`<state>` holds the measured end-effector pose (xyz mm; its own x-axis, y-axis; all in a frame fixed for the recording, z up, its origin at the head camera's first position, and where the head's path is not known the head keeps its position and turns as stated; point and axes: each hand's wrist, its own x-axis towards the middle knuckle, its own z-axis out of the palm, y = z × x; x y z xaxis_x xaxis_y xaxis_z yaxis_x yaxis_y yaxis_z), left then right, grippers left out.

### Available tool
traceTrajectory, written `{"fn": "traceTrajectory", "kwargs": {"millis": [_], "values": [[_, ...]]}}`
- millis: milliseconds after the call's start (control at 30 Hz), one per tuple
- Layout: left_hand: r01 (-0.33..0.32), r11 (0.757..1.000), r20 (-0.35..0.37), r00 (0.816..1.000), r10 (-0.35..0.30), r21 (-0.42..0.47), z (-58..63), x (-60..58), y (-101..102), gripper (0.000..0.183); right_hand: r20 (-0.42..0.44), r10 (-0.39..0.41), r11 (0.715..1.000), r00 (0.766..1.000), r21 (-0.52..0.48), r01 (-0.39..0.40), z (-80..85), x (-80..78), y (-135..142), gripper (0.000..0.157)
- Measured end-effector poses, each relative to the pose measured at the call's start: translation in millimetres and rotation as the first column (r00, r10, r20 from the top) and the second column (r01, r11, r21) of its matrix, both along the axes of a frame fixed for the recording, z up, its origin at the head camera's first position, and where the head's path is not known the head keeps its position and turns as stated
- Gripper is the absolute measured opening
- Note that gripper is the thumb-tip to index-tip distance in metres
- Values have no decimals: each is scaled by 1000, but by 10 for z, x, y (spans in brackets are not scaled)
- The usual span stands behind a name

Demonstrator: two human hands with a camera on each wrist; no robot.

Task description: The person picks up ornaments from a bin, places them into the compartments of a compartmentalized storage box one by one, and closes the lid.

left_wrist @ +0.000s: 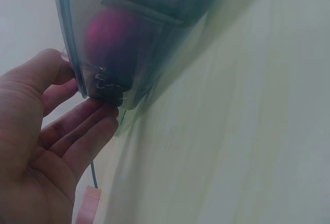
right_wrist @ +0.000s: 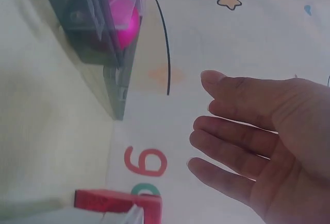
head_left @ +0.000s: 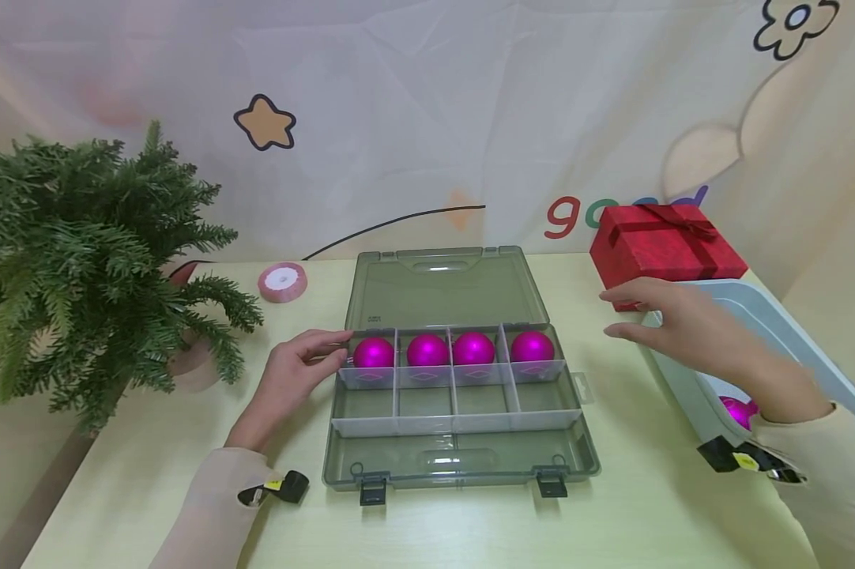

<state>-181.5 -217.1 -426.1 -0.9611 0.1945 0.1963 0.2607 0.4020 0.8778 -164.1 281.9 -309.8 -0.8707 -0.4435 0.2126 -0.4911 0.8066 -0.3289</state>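
Left hand (head_left: pixel 291 379): fingers loosely straight, touching end of box (head_left: pixel 385 454), gripping nothing; right hand (head_left: pixel 701 333): fingers parted, empty, near tub (head_left: pixel 783 328); pink balls (head_left: pixel 427 350): four boxed, right of left fingers; advisable: steady box, pinch lightly, lower squarely

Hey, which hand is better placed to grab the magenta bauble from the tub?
The right hand, I'd say: it holds nothing and hovers near the pale blue tub, with the magenta bauble beside its wrist in the head view. The left hand touches the left side of the compartment box, farther away.
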Motion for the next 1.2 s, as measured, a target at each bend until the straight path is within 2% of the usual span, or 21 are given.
{"fn": "traceTrajectory", "kwargs": {"millis": [167,433,833,1000,1200], "values": [[5,1000,-2,1000,-5,-1,1,-2,-2,33,-92,-16,999,996,43,20,14,45,195,45],[1,1000,-3,1000,-1,6,-4,0,-1,33,-61,-64,998,996,25,65,7,110,484,48],[-5,1000,21,1000,4,16,-16,-12,-7,34,72,-168,986,983,38,165,-64,249,891,49],[-10,1000,28,1000,10,15,-9,-5,-1,34,145,-208,977,967,66,201,-79,296,994,51],[-12,1000,26,1000,12,7,-15,0,-9,34,243,-223,974,944,94,206,-115,344,1114,54]]}}
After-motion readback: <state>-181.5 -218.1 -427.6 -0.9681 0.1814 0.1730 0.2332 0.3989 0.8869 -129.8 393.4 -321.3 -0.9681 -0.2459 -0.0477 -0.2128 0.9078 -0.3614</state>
